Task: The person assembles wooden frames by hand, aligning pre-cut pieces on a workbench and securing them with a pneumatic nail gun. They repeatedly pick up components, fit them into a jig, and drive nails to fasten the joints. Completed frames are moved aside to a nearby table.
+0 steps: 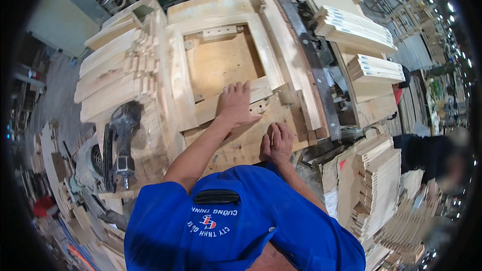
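Note:
A pale wooden frame (178, 73) lies on a plywood board (221, 65) in front of me. My left hand (236, 104) rests flat across the frame's near rail (207, 111), fingers forward and thumb out to the right. Beside that thumb is a small wooden block with holes (258, 106); a similar block (219, 32) sits inside the frame's far end. Closer to my body, my right hand (279, 143) lies on the board with fingers loosely bent and thumb apart, holding nothing visible. It is separate from the frame.
A black nail gun (124, 138) lies at left, close to stacked wooden slats (110, 73). A long dark metal bar (309, 55) runs along the right side. Stacked notched pieces (356, 30) and further stacks (379, 185) stand right. Another person (419, 158) is at far right.

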Demonstrator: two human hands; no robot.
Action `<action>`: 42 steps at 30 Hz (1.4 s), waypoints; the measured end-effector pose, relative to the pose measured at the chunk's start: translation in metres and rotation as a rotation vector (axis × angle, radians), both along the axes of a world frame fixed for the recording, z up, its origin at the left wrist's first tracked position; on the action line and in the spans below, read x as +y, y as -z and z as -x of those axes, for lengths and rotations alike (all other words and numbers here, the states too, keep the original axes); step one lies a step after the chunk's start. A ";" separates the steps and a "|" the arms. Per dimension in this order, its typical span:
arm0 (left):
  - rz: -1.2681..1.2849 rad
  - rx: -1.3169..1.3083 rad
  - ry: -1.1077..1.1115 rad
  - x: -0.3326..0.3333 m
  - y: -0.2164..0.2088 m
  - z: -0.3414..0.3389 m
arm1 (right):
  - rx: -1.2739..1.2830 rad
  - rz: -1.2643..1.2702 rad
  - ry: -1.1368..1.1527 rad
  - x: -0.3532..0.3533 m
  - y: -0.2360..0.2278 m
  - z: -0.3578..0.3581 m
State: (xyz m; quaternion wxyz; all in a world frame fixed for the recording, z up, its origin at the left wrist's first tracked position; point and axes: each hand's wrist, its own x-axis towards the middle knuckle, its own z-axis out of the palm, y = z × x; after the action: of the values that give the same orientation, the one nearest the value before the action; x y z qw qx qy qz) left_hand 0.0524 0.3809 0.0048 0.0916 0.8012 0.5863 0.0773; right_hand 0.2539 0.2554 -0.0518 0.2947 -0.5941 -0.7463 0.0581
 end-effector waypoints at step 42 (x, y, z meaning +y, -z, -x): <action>0.095 -0.040 0.009 0.014 0.005 -0.020 | -0.032 0.015 -0.007 0.001 0.003 -0.002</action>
State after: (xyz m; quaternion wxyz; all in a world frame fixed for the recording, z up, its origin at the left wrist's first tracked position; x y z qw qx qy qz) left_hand 0.0726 0.3951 -0.0004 0.1415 0.7969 0.5836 0.0652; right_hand 0.2556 0.2565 -0.0552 0.2779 -0.5943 -0.7526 0.0552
